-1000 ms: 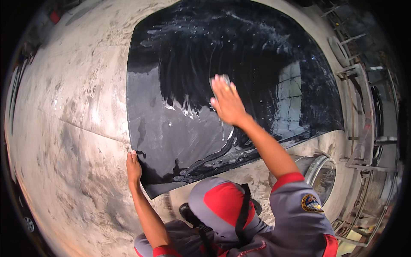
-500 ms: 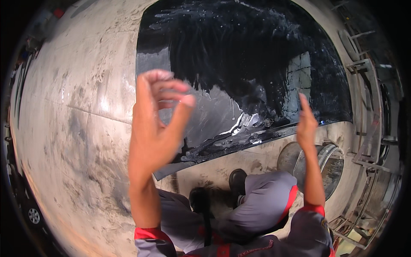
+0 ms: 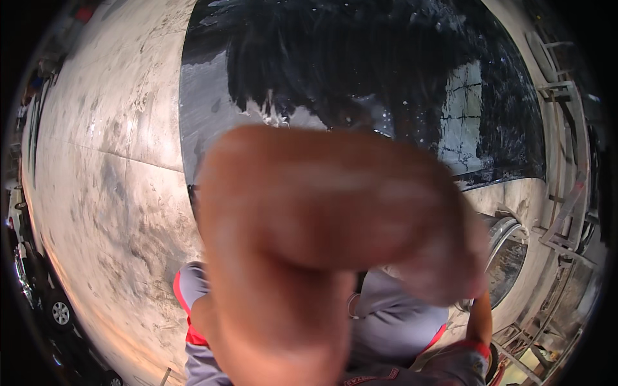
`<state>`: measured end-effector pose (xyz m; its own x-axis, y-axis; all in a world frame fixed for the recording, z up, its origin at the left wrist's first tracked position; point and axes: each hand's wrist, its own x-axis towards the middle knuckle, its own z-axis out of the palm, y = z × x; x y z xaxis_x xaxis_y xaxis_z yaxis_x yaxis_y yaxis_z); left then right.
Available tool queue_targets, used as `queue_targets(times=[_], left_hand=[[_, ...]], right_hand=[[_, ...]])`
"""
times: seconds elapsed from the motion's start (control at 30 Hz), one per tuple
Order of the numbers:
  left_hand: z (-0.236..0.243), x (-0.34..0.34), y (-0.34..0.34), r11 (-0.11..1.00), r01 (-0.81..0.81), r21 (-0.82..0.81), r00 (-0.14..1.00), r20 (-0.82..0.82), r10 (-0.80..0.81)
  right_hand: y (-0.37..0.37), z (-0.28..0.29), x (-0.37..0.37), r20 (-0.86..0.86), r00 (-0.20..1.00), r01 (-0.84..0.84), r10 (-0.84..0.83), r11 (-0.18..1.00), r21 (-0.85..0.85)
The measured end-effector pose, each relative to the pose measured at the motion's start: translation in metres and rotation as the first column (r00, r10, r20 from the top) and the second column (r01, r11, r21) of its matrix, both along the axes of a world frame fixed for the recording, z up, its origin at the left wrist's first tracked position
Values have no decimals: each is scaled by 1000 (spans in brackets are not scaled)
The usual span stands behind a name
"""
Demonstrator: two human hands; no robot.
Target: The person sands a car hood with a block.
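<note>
My left hand (image 3: 322,212), very close to the camera and badly blurred, has bent fingers and fills the middle of the view; whether it holds anything cannot be told. Behind it, my right forearm (image 3: 479,321) shows at lower right, with that hand mostly hidden. A large black sheet (image 3: 335,58) lies on the pale, stained floor (image 3: 109,206), wet and streaked, with duller grey patches. My grey trouser legs with red trim (image 3: 393,309) show below.
A round metal-rimmed object (image 3: 505,264) lies to the right, below the sheet. Metal frames (image 3: 560,219) line the right edge of the view. A dark car with a silver wheel (image 3: 61,312) is at lower left.
My right hand has left the sheet. My left hand has let go of the sheet's left edge and risen close to the camera, now covering much of the view.
</note>
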<state>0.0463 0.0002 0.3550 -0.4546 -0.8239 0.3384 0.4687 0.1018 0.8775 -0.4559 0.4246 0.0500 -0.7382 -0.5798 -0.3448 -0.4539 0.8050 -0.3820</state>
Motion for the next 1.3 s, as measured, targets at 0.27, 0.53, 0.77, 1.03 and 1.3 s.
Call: queue_targets(times=[0.27, 0.53, 0.77, 1.03, 1.3], left_hand=[[-82, 89, -44, 876, -479, 52, 736, 569, 368], [-276, 248, -86, 568, -807, -159, 61, 935, 348], [-313, 245, -73, 593, -773, 224, 363, 923, 125], [-311, 234, -72, 626, -769, 133, 359, 900, 249], [-302, 219, -67, 556, -831, -26, 197, 921, 337]], right_hand=[[-65, -52, -13, 479, 846, 290, -236, 956, -40], [-14, 77, -28, 680, 636, 706, -364, 631, -322], [-140, 232, 2, -137, 954, 135, -265, 794, -593], [-453, 147, 161, -506, 819, -557, 271, 586, -588], [-581, 52, 317, -651, 472, -882, 595, 330, -337]])
